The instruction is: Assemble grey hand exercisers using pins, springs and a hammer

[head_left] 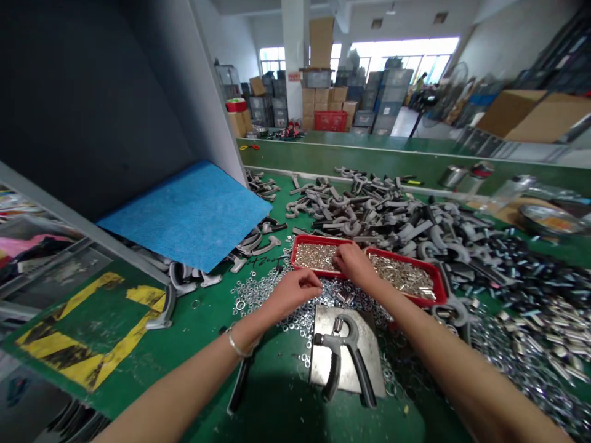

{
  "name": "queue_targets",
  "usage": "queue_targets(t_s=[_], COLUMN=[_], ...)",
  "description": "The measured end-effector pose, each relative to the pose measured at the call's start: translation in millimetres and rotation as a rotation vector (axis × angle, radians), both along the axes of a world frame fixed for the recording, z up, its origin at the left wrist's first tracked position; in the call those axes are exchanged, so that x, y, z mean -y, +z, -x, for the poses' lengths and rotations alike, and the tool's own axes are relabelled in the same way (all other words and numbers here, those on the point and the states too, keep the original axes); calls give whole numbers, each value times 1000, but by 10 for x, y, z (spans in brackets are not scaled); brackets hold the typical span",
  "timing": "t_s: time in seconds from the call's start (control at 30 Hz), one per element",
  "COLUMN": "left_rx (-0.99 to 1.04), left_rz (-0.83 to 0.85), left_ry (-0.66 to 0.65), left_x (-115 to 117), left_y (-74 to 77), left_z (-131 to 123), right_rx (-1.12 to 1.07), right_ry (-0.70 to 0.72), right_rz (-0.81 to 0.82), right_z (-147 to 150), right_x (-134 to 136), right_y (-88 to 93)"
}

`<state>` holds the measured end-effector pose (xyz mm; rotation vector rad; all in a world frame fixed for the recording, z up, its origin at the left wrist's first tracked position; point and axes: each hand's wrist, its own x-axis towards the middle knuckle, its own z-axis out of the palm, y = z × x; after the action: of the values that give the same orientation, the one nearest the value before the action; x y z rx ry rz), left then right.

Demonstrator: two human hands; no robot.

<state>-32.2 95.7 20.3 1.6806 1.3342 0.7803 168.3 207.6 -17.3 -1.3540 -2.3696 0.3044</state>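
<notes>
Hands meet at the red tray [429, 301] on the green surface [198, 320]. My left hand [295, 290] is curled to a pinch over the washers [249, 295]. My right hand [354, 264] dips bent fingers into the tray's small metal pieces. I cannot tell what either holds. Best practice, as I judge it: pick single pieces with fingertips only.

The left forearm [184, 381] and right forearm [443, 344] are extending forward, bare, and converging. The left hand [295, 290] is hovering palm down, fingers curling toward the thumb. The right hand [354, 263] is reaching slightly farther ahead, fingers bending downward, fingertips hidden.
</notes>
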Motion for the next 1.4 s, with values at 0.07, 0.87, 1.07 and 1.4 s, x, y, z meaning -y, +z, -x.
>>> queue_targets(t_s=[0.07, 0.87, 1.07, 1.4], left_rx=[186, -874, -839, -234], left_rz=[116, -692, -691, -260], left_ry=[4, -300, -329, -127], left_x=[238, 864, 967, 801], left_y=[-61, -307, -393, -339], left_z=[-1, -594, -526, -270], right_rx=[-104, -581, -444, -169], right_ry=[-55, -71, 42, 170], right_rz=[21, 468, 189, 10], right_z=[-5, -569, -476, -396], right_x=[7, 1977, 1941, 1907], right_y=[28, -17, -140, -244])
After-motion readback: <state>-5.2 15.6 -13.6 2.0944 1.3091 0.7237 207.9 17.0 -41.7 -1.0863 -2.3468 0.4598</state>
